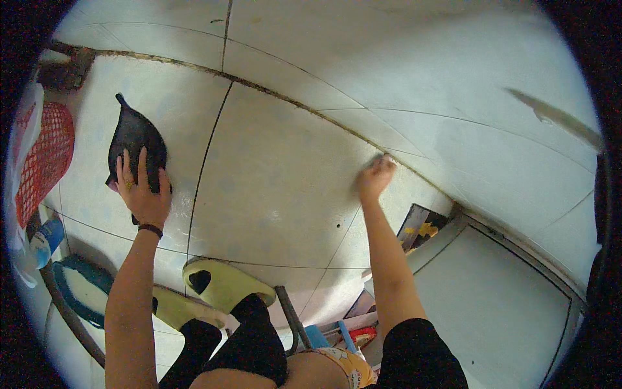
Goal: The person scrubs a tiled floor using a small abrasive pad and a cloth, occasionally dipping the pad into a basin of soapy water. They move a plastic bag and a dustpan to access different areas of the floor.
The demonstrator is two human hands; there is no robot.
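My left hand [144, 189], with a ring and a dark wristband, lies spread on a black cloth-like item [137, 129] on the tiled floor [272, 170]; whether its fingers grip the item cannot be told. Over to the right, my right hand [378, 177] is curled at the seam where floor and tiled wall [437, 131] meet. Something small and pale shows at its fingertips, too blurred to name.
A red mesh basket [48, 150] stands at far left, above a blue-and-white container [47, 242] and a teal-rimmed basin [80, 291]. Yellow-green slippers [228, 284] are near my legs. A pale door or panel [495, 301] fills the lower right.
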